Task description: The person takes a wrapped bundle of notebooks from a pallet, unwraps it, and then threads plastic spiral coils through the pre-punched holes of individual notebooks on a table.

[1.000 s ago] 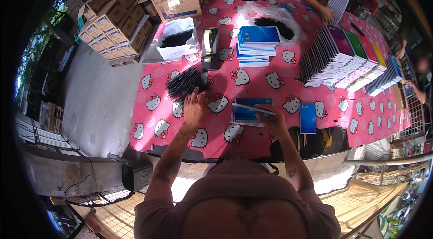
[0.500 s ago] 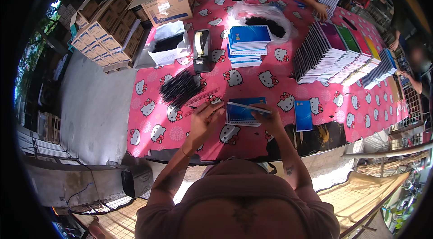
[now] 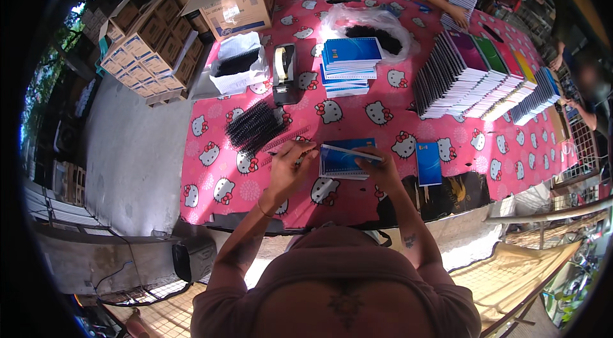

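My right hand [image 3: 383, 169] is closed on the right end of a notebook pad [image 3: 350, 152], which is tilted so its white page edge shows. Beneath it, blue-covered notebooks [image 3: 332, 168] with punched holes along the near edge lie on the table. My left hand [image 3: 290, 169] is beside the pad's left end, fingertips pinched together; a thin dark piece seems to stick out, too small to name. Just beyond that hand lie reddish spiral coils [image 3: 287, 138] and a heap of black binding coils [image 3: 254, 127]. A narrow blue cover piece [image 3: 428, 164] rests to my right.
Farther back are a tape dispenser [image 3: 285, 73], a white box of black coils [image 3: 239, 65], a blue notebook stack [image 3: 351, 60] and a plastic bag [image 3: 399, 22]. Tall bound notebook stacks [image 3: 447, 79] fill the right. Another person's hand [image 3: 457, 17] touches notebooks. Cartons [image 3: 147, 51] stand left.
My left fingers have shifted slightly and curled closer together. My right hand and the tilted pad stay almost in place. The other person's hand has moved slightly at the far notebooks.
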